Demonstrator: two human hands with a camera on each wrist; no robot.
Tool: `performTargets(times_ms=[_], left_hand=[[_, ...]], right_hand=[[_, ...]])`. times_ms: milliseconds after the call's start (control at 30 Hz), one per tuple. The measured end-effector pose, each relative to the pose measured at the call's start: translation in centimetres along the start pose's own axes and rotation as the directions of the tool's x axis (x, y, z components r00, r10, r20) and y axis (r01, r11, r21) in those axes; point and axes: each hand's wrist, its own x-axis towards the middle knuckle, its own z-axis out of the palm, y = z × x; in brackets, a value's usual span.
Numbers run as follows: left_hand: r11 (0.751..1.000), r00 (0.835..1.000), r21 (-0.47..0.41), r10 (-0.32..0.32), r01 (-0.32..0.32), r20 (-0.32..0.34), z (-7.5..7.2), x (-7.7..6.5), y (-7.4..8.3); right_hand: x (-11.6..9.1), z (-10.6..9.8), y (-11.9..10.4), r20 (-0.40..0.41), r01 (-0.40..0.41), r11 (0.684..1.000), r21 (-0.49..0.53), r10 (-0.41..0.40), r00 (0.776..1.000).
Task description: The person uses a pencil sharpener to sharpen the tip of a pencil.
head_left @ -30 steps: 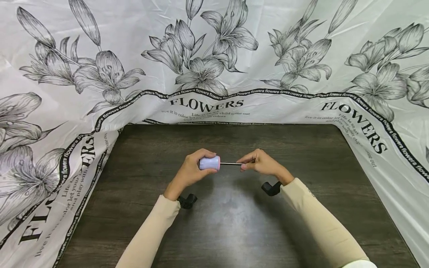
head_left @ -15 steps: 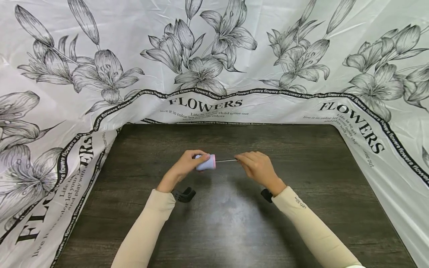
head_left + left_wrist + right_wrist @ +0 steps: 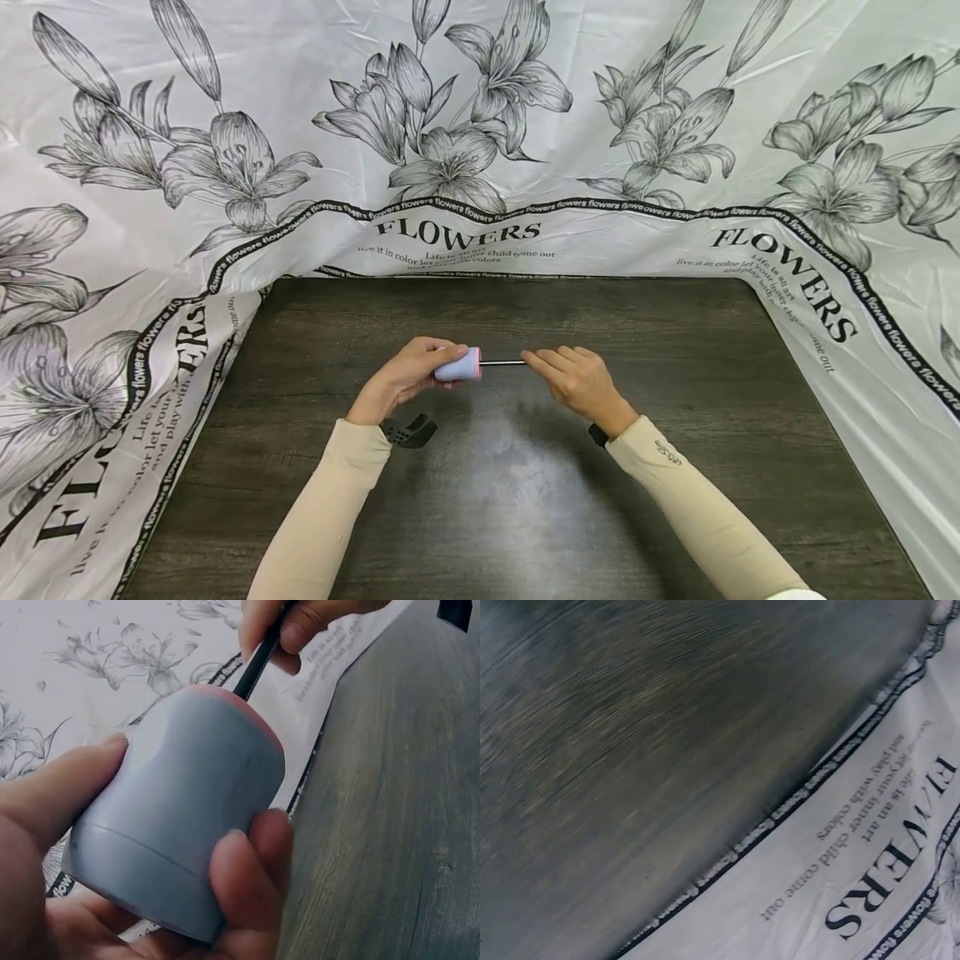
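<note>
My left hand (image 3: 405,373) holds a pale blue-lilac barrel-shaped pencil sharpener (image 3: 453,365) with a pink rim, lying sideways above the table. In the left wrist view the thumb and fingers wrap around the sharpener (image 3: 172,802). A thin dark pencil (image 3: 501,362) runs from its pink end toward the right. The pencil's inner end is hidden inside. My right hand (image 3: 577,379) pinches the pencil's outer end, its knuckles facing up. Up close, the pencil (image 3: 261,666) looks black, with the right fingertips (image 3: 296,634) around it. No hand shows in the right wrist view.
Under both hands spreads a dark wood-grain table (image 3: 517,517). White cloth (image 3: 637,242) printed with flowers and lettering hangs along its back and sides. Black wrist straps (image 3: 411,432) sit below the beige sleeves (image 3: 315,508).
Both hands have turned over, the right now knuckles up and the left thumb on top of the sharpener. Sharpener and pencil shifted slightly left. The grips stay on both.
</note>
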Motion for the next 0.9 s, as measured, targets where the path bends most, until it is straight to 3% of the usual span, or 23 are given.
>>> performTargets(times_ms=[100, 167, 233, 267, 300, 333, 400, 467, 500, 533, 567, 600, 633, 700, 733, 800, 900], left_hand=[[0.995, 0.997, 0.065, 0.072, -0.070, -0.019, 0.0, 0.0, 0.0], [0.978, 0.988, 0.151, 0.151, -0.145, -0.033, 0.0, -0.1, 0.2], [0.938, 0.967, 0.258, 0.252, -0.232, -0.045, 0.3, -0.2, 0.4], [0.903, 0.949, 0.325, 0.311, -0.281, -0.044, 0.5, -0.2, 0.6], [0.860, 0.928, 0.391, 0.371, -0.328, -0.036, 0.6, -0.3, 0.7], [0.816, 0.906, 0.445, 0.422, -0.369, -0.021, 0.9, -0.3, 0.8], [0.722, 0.858, 0.533, 0.513, -0.441, 0.015, 1.4, -0.3, 0.8], [0.645, 0.816, 0.589, 0.576, -0.488, 0.045, 1.8, -0.4, 0.4], [0.621, 0.799, 0.599, 0.599, -0.505, 0.053, 1.9, -0.4, 0.2], [0.605, 0.786, 0.605, 0.616, -0.518, 0.056, 2.0, -0.4, -0.1], [0.599, 0.777, 0.607, 0.628, -0.523, 0.050, 2.1, -0.4, -0.4], [0.600, 0.774, 0.610, 0.632, -0.517, 0.034, 2.1, -0.4, -0.6], [0.610, 0.777, 0.611, 0.629, -0.504, 0.013, 2.1, -0.4, -0.8], [0.648, 0.795, 0.605, 0.605, -0.463, -0.040, 2.0, -0.3, -1.0], [0.677, 0.810, 0.596, 0.582, -0.432, -0.073, 1.9, -0.3, -1.1], [0.741, 0.841, 0.554, 0.526, -0.380, -0.128, 1.6, -0.3, -1.1], [0.839, 0.886, 0.443, 0.428, -0.315, -0.181, 1.2, -0.1, -0.9]], right_hand=[[0.2, 0.0, -0.1, 0.037, -0.037, 0.996, 0.078, 0.034, 0.999], [0.5, -0.1, -0.1, 0.076, -0.097, 0.980, 0.171, 0.085, 0.994], [0.7, -0.3, -0.1, 0.150, -0.198, 0.934, 0.298, 0.159, 0.976], [0.8, -0.5, -0.1, 0.208, -0.269, 0.889, 0.370, 0.203, 0.957], [0.9, -0.6, 0.0, 0.282, -0.353, 0.825, 0.442, 0.245, 0.928], [0.9, -0.8, 0.1, 0.373, -0.448, 0.740, 0.502, 0.282, 0.884], [1.1, -1.2, 0.5, 0.577, -0.643, 0.511, 0.570, 0.307, 0.756], [1.1, -1.5, 1.1, 0.738, -0.785, 0.296, 0.544, 0.276, 0.616], [1.2, -1.6, 1.5, 0.791, -0.829, 0.225, 0.511, 0.253, 0.556], [1.3, -1.7, 1.8, 0.827, -0.858, 0.181, 0.480, 0.233, 0.512], [1.4, -1.7, 2.1, 0.841, -0.868, 0.165, 0.468, 0.218, 0.495], [1.4, -1.7, 2.3, 0.839, -0.866, 0.184, 0.465, 0.221, 0.497], [1.6, -1.7, 2.4, 0.825, -0.855, 0.224, 0.467, 0.237, 0.513], [1.8, -1.7, 2.3, 0.771, -0.815, 0.339, 0.470, 0.291, 0.566], [1.9, -1.7, 2.2, 0.734, -0.785, 0.405, 0.469, 0.317, 0.601], [2.1, -1.7, 1.9, 0.633, -0.689, 0.569, 0.449, 0.341, 0.695], [2.1, -1.5, 1.3, 0.453, -0.496, 0.779, 0.384, 0.309, 0.836]])
